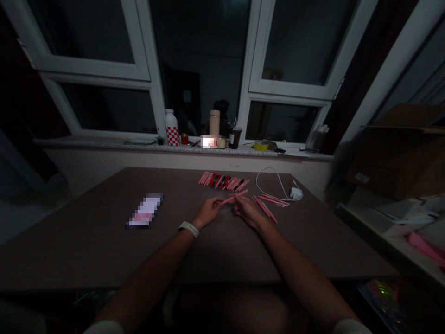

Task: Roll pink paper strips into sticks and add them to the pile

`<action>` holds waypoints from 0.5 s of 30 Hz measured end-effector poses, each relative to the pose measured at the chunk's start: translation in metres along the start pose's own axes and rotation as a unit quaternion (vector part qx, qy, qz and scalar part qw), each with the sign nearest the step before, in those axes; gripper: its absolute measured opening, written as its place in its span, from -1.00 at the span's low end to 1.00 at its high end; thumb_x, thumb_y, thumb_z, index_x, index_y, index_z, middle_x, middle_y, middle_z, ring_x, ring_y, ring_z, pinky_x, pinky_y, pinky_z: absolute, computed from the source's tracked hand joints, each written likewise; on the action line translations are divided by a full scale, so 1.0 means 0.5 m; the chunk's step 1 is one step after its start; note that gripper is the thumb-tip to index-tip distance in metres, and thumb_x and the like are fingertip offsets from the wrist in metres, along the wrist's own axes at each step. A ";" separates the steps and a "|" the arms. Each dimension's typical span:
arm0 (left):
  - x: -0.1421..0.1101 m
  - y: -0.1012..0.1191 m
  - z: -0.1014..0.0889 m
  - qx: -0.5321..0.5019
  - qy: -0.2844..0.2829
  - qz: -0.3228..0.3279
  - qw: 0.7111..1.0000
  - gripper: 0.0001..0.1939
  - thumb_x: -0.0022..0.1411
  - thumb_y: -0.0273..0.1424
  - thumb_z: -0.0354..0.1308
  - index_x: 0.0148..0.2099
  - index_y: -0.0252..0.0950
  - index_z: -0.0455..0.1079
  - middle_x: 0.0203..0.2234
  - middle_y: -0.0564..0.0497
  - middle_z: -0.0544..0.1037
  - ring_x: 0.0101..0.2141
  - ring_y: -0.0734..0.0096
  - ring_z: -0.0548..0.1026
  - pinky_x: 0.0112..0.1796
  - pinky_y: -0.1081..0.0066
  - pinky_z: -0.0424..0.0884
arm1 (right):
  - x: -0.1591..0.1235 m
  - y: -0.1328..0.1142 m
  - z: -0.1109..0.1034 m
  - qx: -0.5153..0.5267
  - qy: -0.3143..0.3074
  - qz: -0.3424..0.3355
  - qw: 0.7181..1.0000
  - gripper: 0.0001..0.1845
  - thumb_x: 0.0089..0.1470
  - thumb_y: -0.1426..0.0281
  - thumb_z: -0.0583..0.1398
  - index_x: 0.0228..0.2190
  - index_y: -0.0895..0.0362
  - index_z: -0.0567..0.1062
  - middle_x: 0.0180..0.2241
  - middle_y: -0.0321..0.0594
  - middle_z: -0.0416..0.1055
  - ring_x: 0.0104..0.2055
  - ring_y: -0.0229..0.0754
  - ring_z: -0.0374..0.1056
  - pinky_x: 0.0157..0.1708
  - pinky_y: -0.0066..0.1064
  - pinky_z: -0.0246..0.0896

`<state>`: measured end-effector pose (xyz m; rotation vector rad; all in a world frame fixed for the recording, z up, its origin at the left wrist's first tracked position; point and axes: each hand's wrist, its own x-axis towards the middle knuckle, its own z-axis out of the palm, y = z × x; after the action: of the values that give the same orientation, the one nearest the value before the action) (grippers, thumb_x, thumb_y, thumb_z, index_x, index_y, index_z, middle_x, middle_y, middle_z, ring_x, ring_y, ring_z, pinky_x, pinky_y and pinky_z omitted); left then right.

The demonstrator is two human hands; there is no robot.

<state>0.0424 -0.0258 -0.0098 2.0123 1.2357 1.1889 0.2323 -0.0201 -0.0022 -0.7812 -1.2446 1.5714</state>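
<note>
My left hand (208,211) pinches the near end of a slim pink pen-like stick (228,201). Closed around the same stick farther along is my right hand (249,211); its tip sticks out past those fingers. Both hands are just above the brown table (222,253). Beyond them lies a row of several pink sticks (207,178) side by side, with red and black parts among them. Several loose pink sticks (266,208) rest to the right of my right hand. A pale band is on my left wrist.
A phone (145,211) lies left on the table. A white cable (273,169) with a charger plug (295,193) is at the far right. On the windowsill stand a checkered bottle (172,129), a beige bottle (214,123) and a dark cup (235,138). A cardboard box (382,160) is at right.
</note>
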 end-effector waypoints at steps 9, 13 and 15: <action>-0.006 0.010 0.003 0.035 -0.038 0.022 0.998 -0.62 0.27 -0.15 0.00 -0.21 -0.31 0.53 -0.40 -0.02 0.60 -0.40 0.38 0.47 -0.36 0.45 0.30 | 0.021 0.041 0.004 -0.187 0.077 -0.044 0.978 -0.55 0.02 0.00 0.10 -0.47 0.16 0.39 -0.67 -0.37 0.27 -0.73 -0.35 0.12 -0.72 -0.51 0.02; -0.007 0.008 0.004 0.054 -0.025 0.014 0.998 -0.57 0.29 -0.11 -0.04 -0.28 -0.32 0.51 -0.47 0.00 0.56 -0.47 0.41 0.43 -0.41 0.46 0.25 | 0.045 0.045 -0.025 -0.301 0.181 -0.096 0.931 -0.53 0.12 0.03 -0.02 -0.50 0.14 0.38 -0.62 -0.31 0.33 -0.69 -0.31 0.17 -0.64 -0.49 0.06; -0.008 0.008 0.003 0.052 -0.025 0.019 0.998 -0.58 0.29 -0.11 -0.04 -0.26 -0.32 0.50 -0.47 0.01 0.56 -0.47 0.42 0.43 -0.41 0.47 0.25 | 0.063 0.043 -0.035 -0.392 0.214 -0.107 0.888 -0.53 0.14 0.08 -0.03 -0.51 0.16 0.41 -0.55 -0.22 0.41 -0.54 -0.26 0.30 -0.51 -0.49 0.13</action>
<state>0.0449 -0.0311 -0.0090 2.1358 1.2641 1.1057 0.2309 0.0150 -0.0256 -1.3536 -1.5562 0.6165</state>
